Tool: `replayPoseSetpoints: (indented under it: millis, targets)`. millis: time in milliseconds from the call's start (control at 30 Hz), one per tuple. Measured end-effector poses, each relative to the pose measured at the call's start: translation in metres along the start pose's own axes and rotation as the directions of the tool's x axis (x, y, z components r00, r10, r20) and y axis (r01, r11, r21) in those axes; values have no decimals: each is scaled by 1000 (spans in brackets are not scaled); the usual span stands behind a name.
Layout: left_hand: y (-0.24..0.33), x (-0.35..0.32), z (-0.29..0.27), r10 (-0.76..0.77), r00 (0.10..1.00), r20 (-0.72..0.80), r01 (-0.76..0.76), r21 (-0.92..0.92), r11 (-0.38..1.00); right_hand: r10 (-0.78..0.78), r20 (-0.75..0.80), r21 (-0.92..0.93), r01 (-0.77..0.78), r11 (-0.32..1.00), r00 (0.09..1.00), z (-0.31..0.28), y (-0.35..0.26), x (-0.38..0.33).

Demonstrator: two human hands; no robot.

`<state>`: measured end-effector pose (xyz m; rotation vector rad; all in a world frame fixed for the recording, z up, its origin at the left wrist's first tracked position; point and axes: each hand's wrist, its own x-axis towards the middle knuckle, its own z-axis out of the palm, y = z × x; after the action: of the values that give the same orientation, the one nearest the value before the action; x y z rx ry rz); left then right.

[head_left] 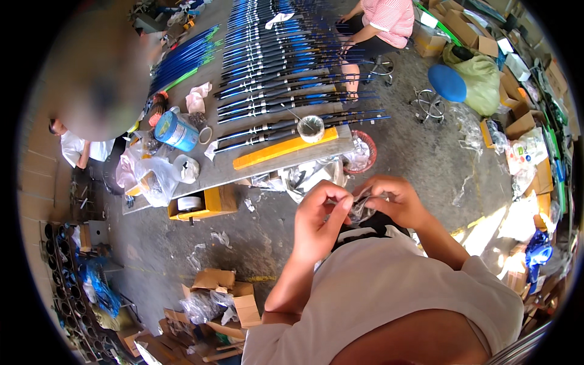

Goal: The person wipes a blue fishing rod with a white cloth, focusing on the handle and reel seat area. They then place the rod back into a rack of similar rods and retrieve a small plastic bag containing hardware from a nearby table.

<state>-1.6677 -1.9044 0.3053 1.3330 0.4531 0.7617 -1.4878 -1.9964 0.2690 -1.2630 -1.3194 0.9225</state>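
Note:
Close in front of my body, a small piece of crumpled clear plastic (361, 212), perhaps a little bag, is pinched between both hands. My left hand (319, 218) grips it with thumb and forefinger. From the other side my right hand (394, 199) holds it with curled fingers. Whether anything sits inside the plastic cannot be made out. Beyond my hands stands a long table (207, 164), where many fishing rods (267, 79) with black grips and blue parts lie in a row. At its near end are a yellow bar (286, 148) and a cup with a stick (311, 128).
A blue tub (176, 131) and a plastic bag (159, 182) stand at the table's left. Under it sits a yellow box (220, 202). A blue stool (447, 83) and a seated person (389, 21) are on the far right. Open cartons (246, 304) lie low left.

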Motion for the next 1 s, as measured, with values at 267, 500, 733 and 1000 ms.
replayPoseSetpoints:
  millis: [267, 500, 733, 1000]
  targets:
    - [74, -28, 10, 550, 795, 257, -390, -479, 787, 225, -247, 255, -161, 953, 943, -1, 31, -19]
    - [78, -29, 29, 598, 737, 314, -300, -641, 707, 334, -335, 290, -240, 926, 881, -2, 27, -42]
    - [83, -24, 40, 605, 699, 382, -231, -679, 697, 356, -389, 282, -259, 924, 849, -2, 33, -53]
    - [82, -4, 38, 510, 685, 520, -169, -568, 806, 386, -445, 312, -264, 913, 808, -3, 38, -63]
